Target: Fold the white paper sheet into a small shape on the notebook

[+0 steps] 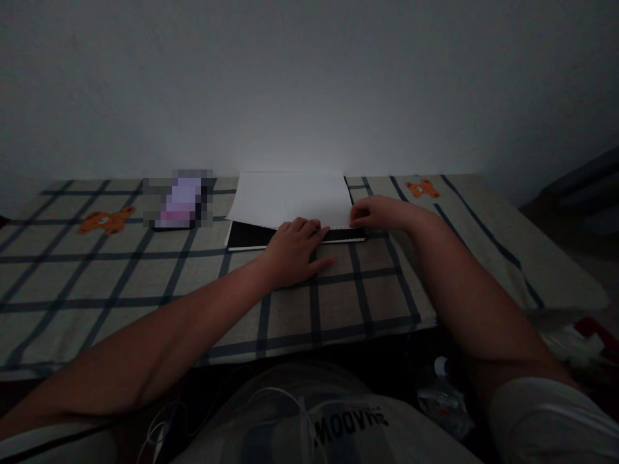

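A white sheet of paper (290, 196) lies over a flat black item (251, 236), its near edge slightly raised at the left. Across the near edge of both rests my left hand (296, 250), palm down with the fingers spread and the thumb over the cloth. At the sheet's near right corner is my right hand (370, 212), its fingers curled and thumb and index close together. The sheet's corner meets those fingertips, but whether they pinch it is too dark to make out.
A checked tablecloth (338, 296) with orange bear prints covers the table against a pale wall. Left of the paper lies a phone (181, 201) with a lit, blurred screen. Below the table's front edge at right is a clear plastic bag (447, 406).
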Available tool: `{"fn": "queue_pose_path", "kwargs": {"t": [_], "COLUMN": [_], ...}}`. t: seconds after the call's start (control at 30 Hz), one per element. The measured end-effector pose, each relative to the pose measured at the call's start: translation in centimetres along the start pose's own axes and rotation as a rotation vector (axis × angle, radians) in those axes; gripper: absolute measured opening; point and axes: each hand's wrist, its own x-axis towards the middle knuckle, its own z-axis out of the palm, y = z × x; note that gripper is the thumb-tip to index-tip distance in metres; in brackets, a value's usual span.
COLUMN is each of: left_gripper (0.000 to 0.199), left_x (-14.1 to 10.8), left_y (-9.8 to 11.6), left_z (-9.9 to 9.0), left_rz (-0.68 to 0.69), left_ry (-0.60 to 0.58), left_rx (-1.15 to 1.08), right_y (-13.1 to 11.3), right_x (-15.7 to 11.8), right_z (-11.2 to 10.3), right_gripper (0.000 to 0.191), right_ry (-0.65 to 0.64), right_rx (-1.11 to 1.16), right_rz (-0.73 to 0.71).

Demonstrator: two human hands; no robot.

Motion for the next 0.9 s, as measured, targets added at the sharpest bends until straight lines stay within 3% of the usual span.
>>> {"fn": "queue_pose_path", "kwargs": {"t": [0.37,0.5,0.7,0.9], "left_gripper": [0.075,0.075,0.074,0.074], "left_x": [0.0,0.0,0.0,0.0], "left_y": [0.0,0.0,0.1,0.0], "left_z": [0.0,-0.1,-0.1,0.1], "left_rz": [-0.015,-0.013,-0.01,0.001], "left_ry": [-0.017,-0.022,-0.014,-0.003], "left_rx": [-0.007,-0.005,-0.001,0.009], "right_y": [-0.1,0.0,-1.3,-3.0], "right_x": [-0.9,-1.2,-1.0,-0.3], "right_z": [-1.3,-1.5,-0.6,1.4], "right_gripper": [0.018,0.018,0.025,0.023], "right_ry": [-0.094,-0.045,0.193,0.134], "right_rx": [0.001,-0.015,-0.065,-0.044], "right_rz": [-0.017,-0.035,-0.105,-0.179]}}
